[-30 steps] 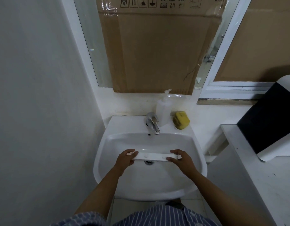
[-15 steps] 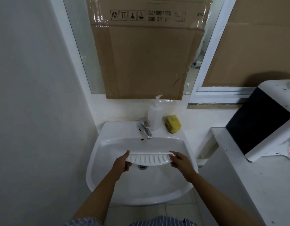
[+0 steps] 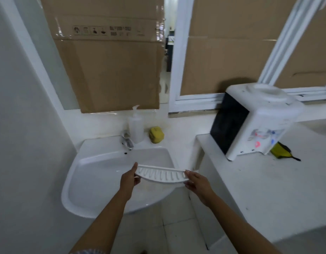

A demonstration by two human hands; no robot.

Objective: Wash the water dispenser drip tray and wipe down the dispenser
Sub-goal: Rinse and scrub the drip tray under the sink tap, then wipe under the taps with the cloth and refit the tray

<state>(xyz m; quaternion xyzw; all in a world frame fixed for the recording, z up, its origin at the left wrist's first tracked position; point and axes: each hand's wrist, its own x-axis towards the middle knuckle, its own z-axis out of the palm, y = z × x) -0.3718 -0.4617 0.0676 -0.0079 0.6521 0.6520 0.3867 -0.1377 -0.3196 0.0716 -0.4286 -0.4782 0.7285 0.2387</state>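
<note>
A row of dark handling pictograms and a line of print run across the top of the cardboard (image 3: 110,70) covering the mirror, blurred beyond reading. Red and blue markings on the water dispenser (image 3: 259,121), near the counter's back edge, are likewise illegible. No text can be read.

The white ceramic sink basin (image 3: 96,180) lay open to the left of the hands, bounded by the plain white wall (image 3: 21,143) on its far left. At its back rim stood a chrome tap (image 3: 127,141), a translucent plastic pump bottle (image 3: 136,127) and a yellow sponge (image 3: 156,134), close together. To the right, the white table (image 3: 259,189) carried a white and black water dispenser (image 3: 253,123) near its back, its front surface bare.
</note>
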